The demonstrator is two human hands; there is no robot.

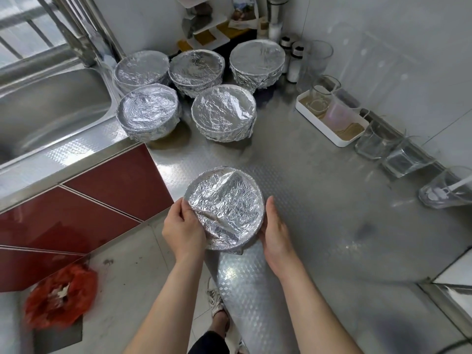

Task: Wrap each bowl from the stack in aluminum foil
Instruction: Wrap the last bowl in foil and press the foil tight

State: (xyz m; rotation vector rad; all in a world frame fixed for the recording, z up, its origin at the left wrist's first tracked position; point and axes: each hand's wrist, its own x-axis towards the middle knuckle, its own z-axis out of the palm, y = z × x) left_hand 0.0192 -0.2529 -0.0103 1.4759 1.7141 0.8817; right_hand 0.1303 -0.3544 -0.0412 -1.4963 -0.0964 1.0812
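Note:
A foil-covered bowl [227, 206] is held between both hands near the counter's front corner, tilted toward me, its crinkled foil top in view. My left hand [182, 227] grips its left rim with the thumb pressing the foil. My right hand [274, 228] cups the right rim with straight fingers along the side. Several other foil-wrapped bowls stand at the back of the steel counter [319, 200]: one front left [148, 109], one front right [223, 112], and behind them a left one [141, 70], a middle one [196, 67] and a right one [256, 60].
A steel sink [51, 108] lies to the left. A white tray with glasses [332, 121] and a row of glass jars [406, 157] line the right wall. Spice shakers [293, 60] stand at the back. A red bag [60, 295] lies on the floor beside red cabinet doors.

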